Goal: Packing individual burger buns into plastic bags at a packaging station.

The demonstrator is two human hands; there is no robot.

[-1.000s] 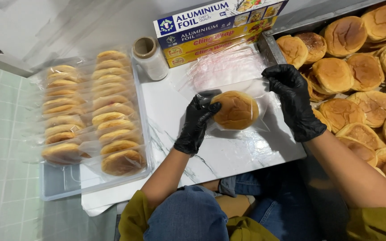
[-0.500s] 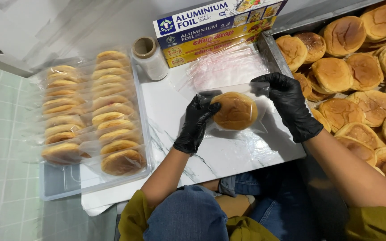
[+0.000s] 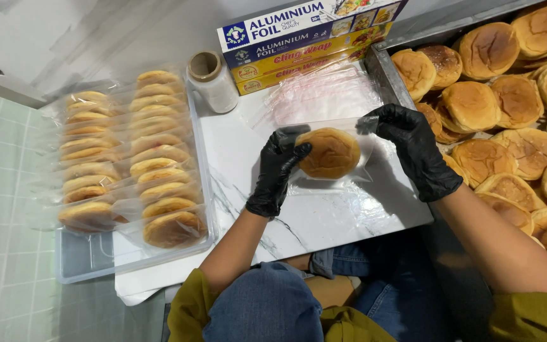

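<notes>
Gloved hands (image 3: 278, 171) (image 3: 414, 151) gripping round glossy bun (image 3: 328, 152), crinkly clear wrap (image 3: 324, 95)

Head view, steeply down, close.
</notes>
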